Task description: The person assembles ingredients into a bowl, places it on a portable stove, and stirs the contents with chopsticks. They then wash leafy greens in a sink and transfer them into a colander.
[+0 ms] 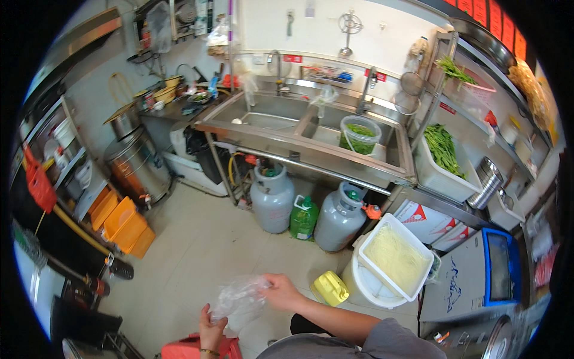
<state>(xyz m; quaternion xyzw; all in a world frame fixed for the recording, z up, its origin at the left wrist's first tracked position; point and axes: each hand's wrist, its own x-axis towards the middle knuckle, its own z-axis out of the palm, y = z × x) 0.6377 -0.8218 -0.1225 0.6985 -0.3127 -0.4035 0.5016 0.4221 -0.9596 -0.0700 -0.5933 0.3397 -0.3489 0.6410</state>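
Observation:
A crumpled clear plastic bag point(240, 299) hangs between my two hands, above the tiled floor. My right hand point(281, 291) pinches its upper right edge. At the lower left side of the bag is my left hand point(211, 330), thumb and fingers closed around the film. Below my left hand stands a red plastic stool point(181, 348), partly covered by the wrist. To the right of my right forearm sits a yellow plastic jug point(330, 288) on the floor.
A steel double sink point(264, 114) holds a clear bucket of greens point(360, 134). Under it stand two gas cylinders point(272, 197) and a green bottle point(304, 217). At right, a tray of pale noodle-like strands point(394, 251) rests on a white bucket point(374, 291), near a glass-lidded chest point(462, 273). Orange bins point(123, 224) stand left.

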